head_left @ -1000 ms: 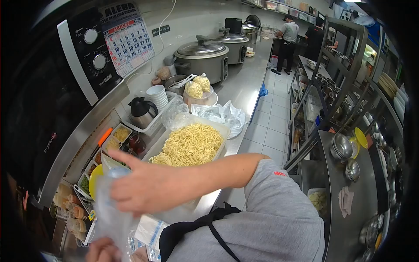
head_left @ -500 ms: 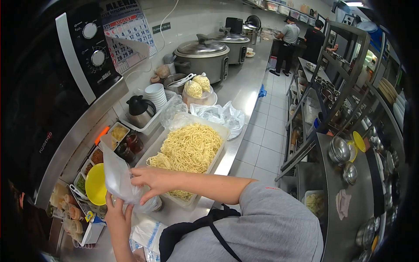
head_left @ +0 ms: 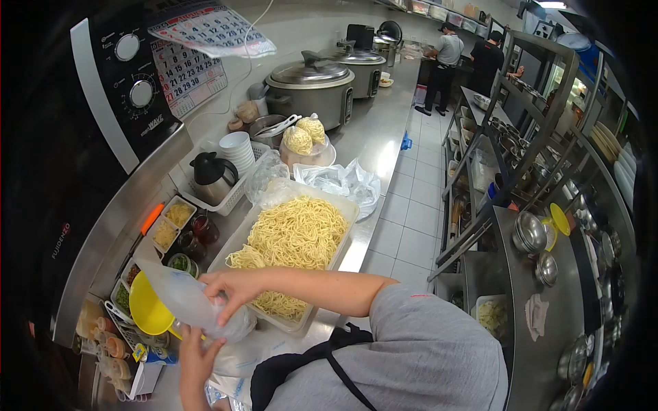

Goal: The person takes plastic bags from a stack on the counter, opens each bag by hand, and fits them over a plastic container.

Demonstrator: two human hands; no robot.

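A translucent plastic bag (head_left: pixel 179 296) stands at the lower left of the head view, its upper end spread towards the back left. My right hand (head_left: pixel 233 288) pinches the side of this bag with bent fingers. Low on the bag, my left hand (head_left: pixel 197 357) grips it between thumb and fingers; part of that grip is hidden. Just left of the bag sits a yellow bowl (head_left: pixel 145 308), close to my left fingertips. Under my right forearm, a clear tub (head_left: pixel 348 218) holds a heap of yellow noodles (head_left: pixel 298 229).
Toppings trays (head_left: pixel 164 234), dark jars (head_left: pixel 205 227) and a thermos jug (head_left: pixel 211 177) line the wall side. Two bags of noodles (head_left: pixel 298 140) and large cookers (head_left: pixel 312 85) stand farther along the counter. A metal rack (head_left: pixel 504 137) rises across the aisle. Two people (head_left: pixel 451 58) work at the back.
The plastic bag has tipped lower and to the right, with both hands still at it. My left hand has shifted down. A calendar page has flipped up higher on the wall.
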